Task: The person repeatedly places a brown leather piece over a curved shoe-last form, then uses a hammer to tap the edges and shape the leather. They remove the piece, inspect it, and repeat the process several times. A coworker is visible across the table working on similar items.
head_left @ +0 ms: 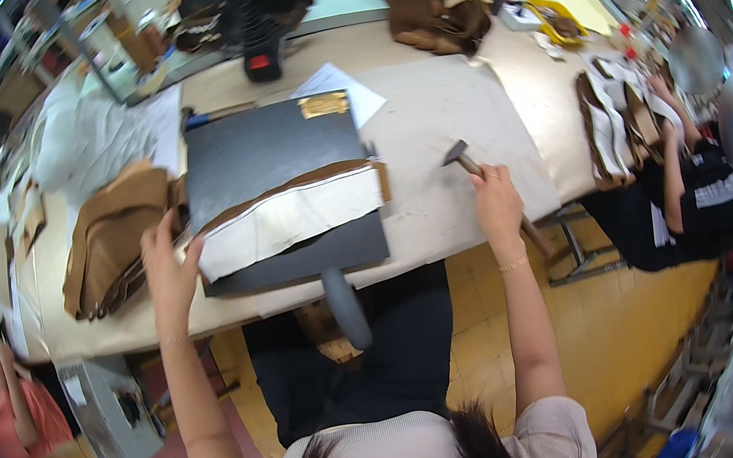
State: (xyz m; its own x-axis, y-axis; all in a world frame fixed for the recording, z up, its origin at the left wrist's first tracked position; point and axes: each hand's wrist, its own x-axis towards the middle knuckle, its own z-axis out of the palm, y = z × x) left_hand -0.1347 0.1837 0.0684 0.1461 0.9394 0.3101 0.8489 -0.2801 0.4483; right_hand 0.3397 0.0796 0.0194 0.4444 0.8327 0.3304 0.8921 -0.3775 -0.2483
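Note:
My right hand point(499, 203) is closed round the wooden handle of a hammer point(467, 161), its metal head held over the pale work sheet. My left hand point(170, 268) has its fingers apart, between a stack of brown leather pieces point(116, 231) and the left end of a white-faced leather strip point(295, 220). The thumb is close to that strip's end; whether it touches I cannot tell. The strip, with a brown upper edge, lies across a black board point(266, 145) in front of me. A tan patch point(324, 105) is on the board's top right corner.
A grey rounded object point(347, 311) juts past the table's front edge. Behind the board lie a blue-handled tool point(199, 119) and white paper point(371, 97). Brown leather bundles point(434, 9) and a yellow tray point(555, 20) stand farther back. Co-workers sit right point(692, 211) and left point(25, 413).

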